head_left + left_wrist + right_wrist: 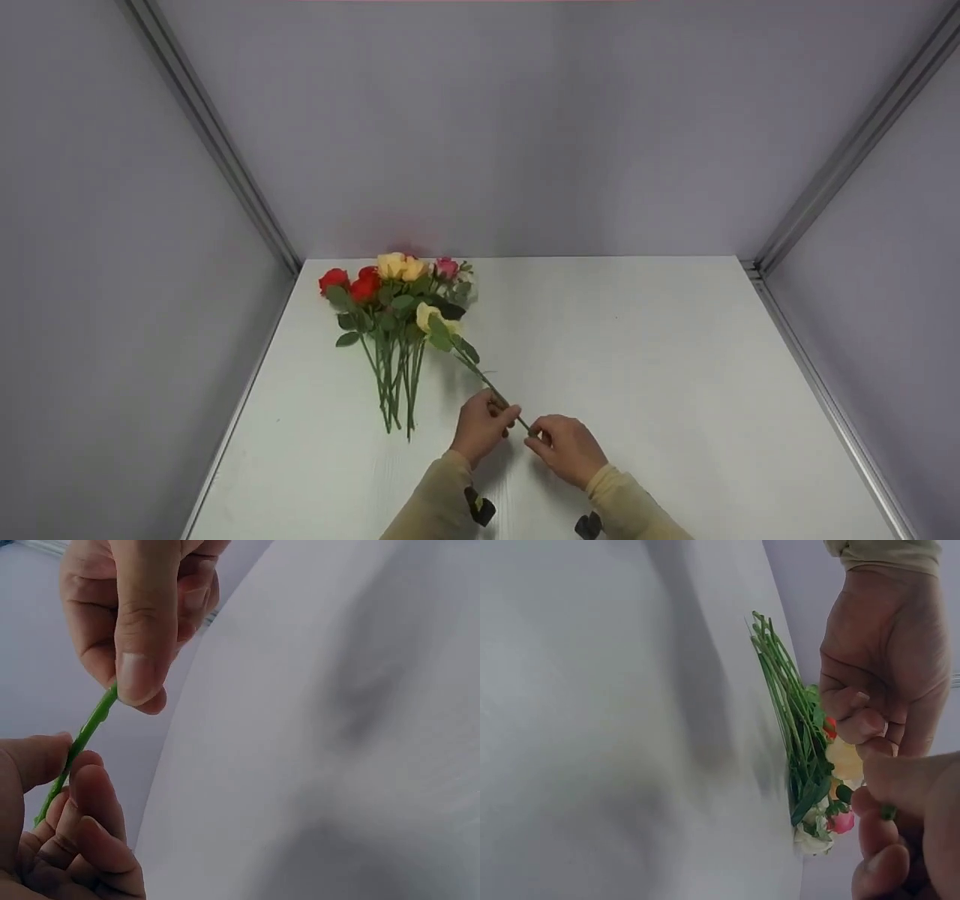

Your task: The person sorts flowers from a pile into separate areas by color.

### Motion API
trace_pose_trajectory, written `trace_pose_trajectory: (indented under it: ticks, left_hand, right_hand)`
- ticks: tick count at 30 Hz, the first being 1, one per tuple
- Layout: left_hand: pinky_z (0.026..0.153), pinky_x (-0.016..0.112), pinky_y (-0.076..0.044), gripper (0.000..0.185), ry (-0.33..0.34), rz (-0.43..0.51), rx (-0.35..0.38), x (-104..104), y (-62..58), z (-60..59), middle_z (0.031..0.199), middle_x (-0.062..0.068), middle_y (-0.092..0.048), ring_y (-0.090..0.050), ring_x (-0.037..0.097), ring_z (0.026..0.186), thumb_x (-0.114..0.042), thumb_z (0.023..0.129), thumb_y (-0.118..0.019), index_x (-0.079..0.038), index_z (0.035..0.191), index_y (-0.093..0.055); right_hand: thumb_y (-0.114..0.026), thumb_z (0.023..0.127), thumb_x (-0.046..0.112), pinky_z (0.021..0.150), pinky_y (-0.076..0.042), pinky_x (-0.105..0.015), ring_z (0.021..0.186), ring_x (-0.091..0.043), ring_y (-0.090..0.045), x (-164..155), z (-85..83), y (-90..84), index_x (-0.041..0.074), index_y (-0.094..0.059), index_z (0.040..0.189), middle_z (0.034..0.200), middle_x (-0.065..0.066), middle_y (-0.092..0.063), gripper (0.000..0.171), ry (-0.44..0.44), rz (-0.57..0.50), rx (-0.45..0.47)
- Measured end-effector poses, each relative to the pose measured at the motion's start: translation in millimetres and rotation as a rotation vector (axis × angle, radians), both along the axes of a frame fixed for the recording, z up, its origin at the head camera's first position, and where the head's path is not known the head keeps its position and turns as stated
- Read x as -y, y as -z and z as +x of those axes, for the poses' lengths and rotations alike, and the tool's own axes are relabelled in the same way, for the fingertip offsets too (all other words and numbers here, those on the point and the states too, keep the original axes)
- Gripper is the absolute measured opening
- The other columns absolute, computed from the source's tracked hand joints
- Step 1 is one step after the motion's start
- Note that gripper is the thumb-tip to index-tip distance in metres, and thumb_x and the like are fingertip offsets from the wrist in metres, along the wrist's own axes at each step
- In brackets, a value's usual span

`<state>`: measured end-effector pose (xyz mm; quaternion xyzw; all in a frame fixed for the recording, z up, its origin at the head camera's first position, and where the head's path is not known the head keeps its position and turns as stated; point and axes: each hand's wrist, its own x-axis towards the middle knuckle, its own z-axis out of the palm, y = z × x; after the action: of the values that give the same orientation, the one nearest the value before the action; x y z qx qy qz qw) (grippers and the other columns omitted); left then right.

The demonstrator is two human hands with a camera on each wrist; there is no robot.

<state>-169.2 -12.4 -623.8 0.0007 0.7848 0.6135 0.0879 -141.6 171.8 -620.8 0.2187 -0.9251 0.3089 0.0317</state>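
The yellow rose (pixel 471 364) slants rightward from the rose bunch (pixel 386 319), stem (pixel 490 383) pinched by the left hand (pixel 481 429) nearer the bunch and the right hand (pixel 570 451) at its end.

room: table (pixel 690 337) right of right hand (pixel 568 450) | obstacles: flower bunch (pixel 386 322) at left; 3 walls (pixel 525 135), back and sides

I have a white tabletop (pixel 675 352) spread beneath the left hand (pixel 480 429) and right hand (pixel 568 450). On it, beyond the left hand and off to its left, I see a bunch of flowers (pixel 390 319) lying, blooms (pixel 365 286) farthest away, green stems (pixel 786 690) nearest the hands.
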Motion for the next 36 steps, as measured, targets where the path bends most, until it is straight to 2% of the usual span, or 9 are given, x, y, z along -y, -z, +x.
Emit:
trace_pose_trajectory:
  ticks: [10,13,18,22,30,33,36]
  left_hand:
    - [0.058,0.027,-0.049,0.013,0.019,-0.051,-0.057,7.4,0.9,-5.7,0.075,-0.001,-0.061,-0.059,0.012,0.064,-0.020,0.091,-0.066,-0.008,0.092,-0.062]
    - [0.059,0.028,-0.049,0.011,0.010,-0.092,-0.093,20.8,1.3,-7.9,0.076,-0.001,-0.061,-0.058,0.011,0.064,-0.019,0.092,-0.065,-0.007,0.091,-0.062]
    - [0.061,0.029,-0.045,0.010,-0.034,-0.255,-0.187,53.7,4.6,-9.4,0.077,-0.002,-0.058,-0.052,0.011,0.066,-0.019,0.092,-0.064,-0.010,0.089,-0.063]
    - [0.061,0.030,-0.044,0.009,-0.094,-0.384,-0.213,80.9,8.7,-10.5,0.076,-0.003,-0.057,-0.051,0.011,0.067,-0.018,0.092,-0.064,-0.010,0.089,-0.063]
    - [0.065,0.039,-0.047,0.016,-0.281,-0.606,-0.151,124.5,15.2,-24.5,0.078,0.003,-0.060,-0.057,0.019,0.070,-0.022,0.091,-0.064,-0.006,0.093,-0.064]
    - [0.068,0.044,-0.048,0.023,-0.347,-0.679,-0.132,137.0,25.1,-30.9,0.083,0.008,-0.062,-0.061,0.025,0.076,-0.025,0.090,-0.065,-0.003,0.096,-0.063]
    - [0.071,0.046,-0.048,0.027,-0.398,-0.706,-0.111,146.2,37.9,-34.9,0.085,0.011,-0.062,-0.062,0.029,0.081,-0.027,0.089,-0.066,-0.001,0.096,-0.062]
  right_hand:
    - [-0.073,0.086,0.018,0.056,-0.044,-0.023,0.063,-0.001,-0.050,-13.8,-7.8,0.9,0.007,-0.072,0.095,0.074,0.009,-0.058,0.014,0.046,0.017,-0.051]
    - [-0.073,0.086,0.015,0.058,-0.046,-0.024,0.066,-0.002,-0.052,-27.0,-11.4,2.7,0.007,-0.071,0.095,0.077,0.007,-0.059,0.012,0.086,0.041,-0.104]
    - [-0.073,0.085,0.010,0.061,-0.049,-0.028,0.069,-0.006,-0.058,-60.8,-18.1,8.8,0.009,-0.070,0.090,0.077,0.006,-0.060,0.006,0.179,0.101,-0.184]
    - [-0.071,0.086,0.011,0.065,-0.051,-0.032,0.072,-0.013,-0.062,-92.6,-23.8,13.4,0.008,-0.070,0.088,0.078,0.003,-0.062,0.004,0.258,0.153,-0.154]
    - [-0.069,0.087,0.008,0.065,-0.053,-0.041,0.074,-0.025,-0.066,-156.9,-40.2,10.4,0.002,-0.069,0.090,0.082,-0.009,-0.068,0.006,0.339,0.204,-0.118]
    - [-0.067,0.087,0.009,0.062,-0.051,-0.042,0.069,-0.024,-0.063,-181.3,-47.3,5.2,0.000,-0.068,0.089,0.079,-0.010,-0.067,0.009,0.376,0.220,-0.071]
    - [-0.064,0.089,0.010,0.058,-0.049,-0.043,0.063,-0.022,-0.059,-206.3,-53.6,-0.2,-0.002,-0.066,0.087,0.074,-0.010,-0.064,0.013,0.420,0.230,-0.007]
